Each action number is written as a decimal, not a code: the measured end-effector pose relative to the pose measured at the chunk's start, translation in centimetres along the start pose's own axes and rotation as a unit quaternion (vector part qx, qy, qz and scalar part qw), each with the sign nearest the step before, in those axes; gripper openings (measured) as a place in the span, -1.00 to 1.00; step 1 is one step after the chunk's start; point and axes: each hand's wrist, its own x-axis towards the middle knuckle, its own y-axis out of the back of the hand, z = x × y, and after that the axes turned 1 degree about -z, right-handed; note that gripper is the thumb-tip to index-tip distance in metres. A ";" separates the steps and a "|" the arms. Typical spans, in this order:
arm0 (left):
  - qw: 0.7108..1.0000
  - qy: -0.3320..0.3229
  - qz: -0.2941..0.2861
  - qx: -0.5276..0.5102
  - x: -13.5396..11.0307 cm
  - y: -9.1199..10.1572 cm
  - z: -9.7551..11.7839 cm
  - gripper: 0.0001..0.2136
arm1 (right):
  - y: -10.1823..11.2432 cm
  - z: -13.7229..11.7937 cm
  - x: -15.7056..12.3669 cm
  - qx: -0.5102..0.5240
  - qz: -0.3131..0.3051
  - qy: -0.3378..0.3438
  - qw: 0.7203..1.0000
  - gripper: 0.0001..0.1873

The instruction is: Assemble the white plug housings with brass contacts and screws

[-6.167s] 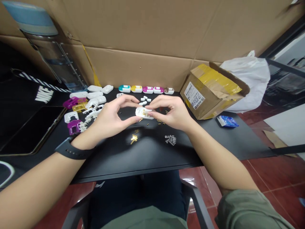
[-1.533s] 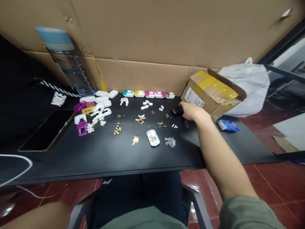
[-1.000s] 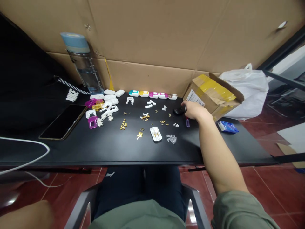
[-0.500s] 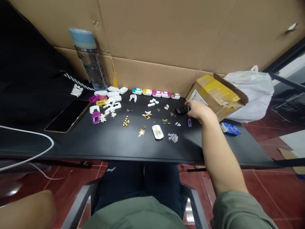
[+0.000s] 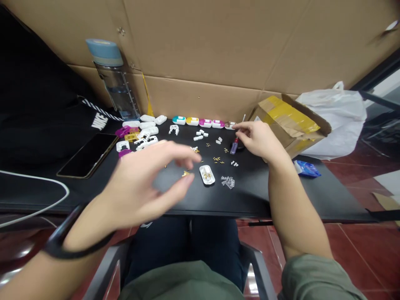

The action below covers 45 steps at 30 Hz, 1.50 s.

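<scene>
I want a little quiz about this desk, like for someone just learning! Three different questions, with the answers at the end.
1. What does the right hand hold?
A) a phone
B) a screwdriver
C) a water bottle

2. True or false: the left hand has its thumb and fingers apart.

3. Fill in: besides white, the leftmost in the row of two-tone cases by the cardboard panel is ____.

Key: 1. B; 2. true; 3. teal.
</scene>
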 end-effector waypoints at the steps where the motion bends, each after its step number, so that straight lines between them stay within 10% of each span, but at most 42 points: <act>1: 1.000 -0.019 0.015 0.004 0.8 -0.5 -0.8 -0.73 | -0.5 -0.4 0.0 0.054 0.023 0.019 0.998 -0.62; 7: 0.992 -0.092 -0.051 0.063 6.5 -3.7 -7.0 -0.31 | -3.6 -1.9 0.3 0.447 0.023 -0.015 0.894 -0.50; 12: 0.990 -0.138 0.004 0.023 7.6 -5.8 -7.9 -0.61 | -4.8 -2.5 0.4 0.545 -0.009 -0.031 0.838 -0.51; 16: 0.989 -0.109 0.092 -0.036 6.6 -7.0 -8.1 -0.77 | -5.5 -3.0 0.0 0.497 -0.019 0.004 0.867 -0.56; 20: 0.986 -0.102 0.126 -0.045 5.9 -7.2 -8.6 -0.75 | -6.5 -3.2 -0.4 0.281 0.096 0.202 0.933 -0.76; 27: 0.980 -0.144 0.130 0.032 5.5 -6.5 -7.6 -0.85 | -6.8 -3.2 -0.5 0.142 0.168 0.352 0.910 -0.82; 40: 0.989 -0.117 0.083 0.026 5.5 -5.4 -8.2 -0.73 | -6.6 -3.4 -0.7 0.169 0.215 0.320 0.907 -0.81; 45: 0.983 -0.151 -0.078 0.070 6.0 -4.5 -10.7 -0.86 | -6.5 -3.0 -0.4 0.227 0.232 0.261 0.909 -0.89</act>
